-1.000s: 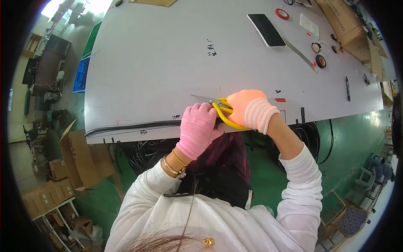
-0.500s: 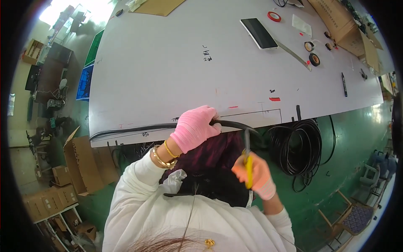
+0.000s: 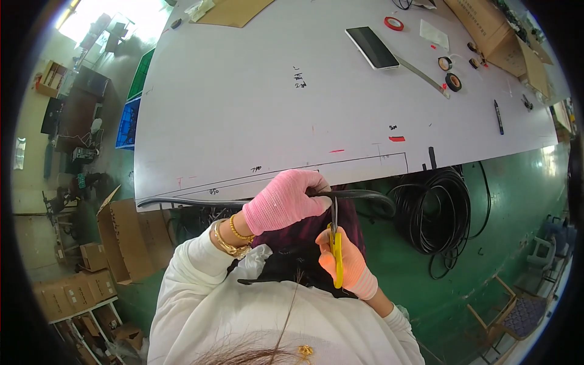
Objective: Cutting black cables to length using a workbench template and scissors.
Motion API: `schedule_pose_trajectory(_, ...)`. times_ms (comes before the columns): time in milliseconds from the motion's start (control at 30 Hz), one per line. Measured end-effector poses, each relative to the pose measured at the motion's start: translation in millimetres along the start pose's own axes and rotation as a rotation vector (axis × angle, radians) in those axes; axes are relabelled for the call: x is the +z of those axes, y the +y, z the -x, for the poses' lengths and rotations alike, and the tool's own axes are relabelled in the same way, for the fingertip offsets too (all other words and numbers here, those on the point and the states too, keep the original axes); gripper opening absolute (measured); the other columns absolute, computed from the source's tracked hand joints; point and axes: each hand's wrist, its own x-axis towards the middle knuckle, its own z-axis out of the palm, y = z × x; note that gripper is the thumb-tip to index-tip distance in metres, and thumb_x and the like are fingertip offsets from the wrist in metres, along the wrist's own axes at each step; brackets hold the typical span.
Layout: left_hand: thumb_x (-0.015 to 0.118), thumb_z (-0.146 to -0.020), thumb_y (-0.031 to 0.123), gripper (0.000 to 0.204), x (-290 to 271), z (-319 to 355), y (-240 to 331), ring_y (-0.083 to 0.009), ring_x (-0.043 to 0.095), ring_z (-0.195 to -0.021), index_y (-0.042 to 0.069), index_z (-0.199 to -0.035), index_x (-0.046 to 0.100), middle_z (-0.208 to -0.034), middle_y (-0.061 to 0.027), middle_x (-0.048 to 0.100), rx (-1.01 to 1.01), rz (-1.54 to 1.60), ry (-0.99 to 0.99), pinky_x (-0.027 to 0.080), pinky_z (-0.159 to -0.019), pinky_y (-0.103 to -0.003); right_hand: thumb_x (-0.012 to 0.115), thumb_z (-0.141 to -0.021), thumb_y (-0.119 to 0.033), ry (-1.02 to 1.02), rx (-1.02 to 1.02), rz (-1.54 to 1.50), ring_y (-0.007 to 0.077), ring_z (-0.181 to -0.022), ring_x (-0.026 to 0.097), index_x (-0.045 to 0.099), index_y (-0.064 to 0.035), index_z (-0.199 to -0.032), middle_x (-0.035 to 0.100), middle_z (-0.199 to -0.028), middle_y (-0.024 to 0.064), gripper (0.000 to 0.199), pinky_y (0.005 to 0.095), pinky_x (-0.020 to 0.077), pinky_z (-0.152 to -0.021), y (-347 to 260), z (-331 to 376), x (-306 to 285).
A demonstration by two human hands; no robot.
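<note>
A long black cable [image 3: 360, 194] runs sideways along the near edge of the white table [image 3: 225, 109], and its right part bends round beyond that edge. My left hand [image 3: 287, 204], in a pink glove, is closed around the cable. Just right of those fingers, the blades of yellow-handled scissors [image 3: 338, 263] point up and meet the cable; whether they have cut into it cannot be made out. My right hand [image 3: 354, 267], in an orange glove, grips the scissors by the handles below the table edge.
A coil of black cable [image 3: 460, 210] hangs by the table's near right edge. Farther back lie a phone [image 3: 372, 47], a steel ruler [image 3: 423, 77], tape rolls [image 3: 453, 82] and a marker [image 3: 499, 117]. An open carton [image 3: 125, 237] stands on the floor at left.
My right hand has brought the scissors up and left to the cable. My left hand has shifted slightly right and down, drawing the cable off the tabletop toward me.
</note>
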Motion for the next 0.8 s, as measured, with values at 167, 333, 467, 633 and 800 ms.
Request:
schedule_pose_trajectory(167,0.068,-0.081,0.009,0.013,0,1,2,-0.0144,0.052,-0.067,-0.001,-0.088,0.065,-0.07,-0.0073,0.059,-0.006,0.011,-0.011,0.048,-0.067,-0.031,0.064,-0.099,-0.032,-0.008,0.117,-0.236,0.0124,-0.076,0.048,0.05,-0.0038,-0.108,0.051,-0.089,0.0018,0.033,0.0244,0.0449,-0.075,-6,0,-1)
schedule_pose_trajectory(333,0.068,-0.082,0.01,0.014,-4,2,2,-0.0141,0.053,-0.067,-0.002,-0.089,0.065,-0.07,-0.0068,0.06,-0.021,0.007,-0.019,0.048,-0.067,-0.03,0.044,-0.108,-0.026,-0.07,0.383,-1.066,0.0122,-0.085,0.054,0.054,-0.0029,-0.105,0.056,-0.094,0.0031,0.025,0.0213,0.0459,-0.083,-22,-2,-3)
schedule_pose_trajectory(467,0.068,-0.081,0.01,0.015,-2,1,4,-0.0138,0.052,-0.067,-0.002,-0.089,0.065,-0.071,-0.0063,0.06,-0.007,0.035,-0.028,0.048,-0.067,-0.03,0.046,-0.108,-0.026,-0.053,0.467,-1.611,0.0115,-0.085,0.056,0.054,-0.0024,-0.103,0.057,-0.092,0.0036,0.025,0.0215,0.0474,-0.082,2,1,-5)
schedule_pose_trajectory(633,0.068,-0.081,0.01,0.015,-3,1,-2,-0.0137,0.051,-0.067,-0.002,-0.089,0.065,-0.071,-0.0063,0.06,0.005,0.052,-0.022,0.048,-0.067,-0.03,0.052,-0.105,-0.025,0.068,0.185,-0.276,0.0136,-0.076,0.057,0.056,-0.0042,-0.101,0.058,-0.086,0.0022,0.021,0.0235,0.048,-0.071,-34,8,7)
schedule_pose_trajectory(800,0.061,-0.081,0.002,0.033,-5,-4,-1,-0.0099,0.05,-0.06,0.002,-0.115,0.061,-0.089,-0.0036,0.067,-0.092,0.225,-0.167,0.048,-0.059,-0.025,0.064,-0.099,-0.027,0.113,0.1,0.234,0.0129,-0.06,0.052,0.056,-0.006,-0.094,0.056,-0.071,-0.0018,0.022,0.0272,0.0436,-0.057,-42,12,9)
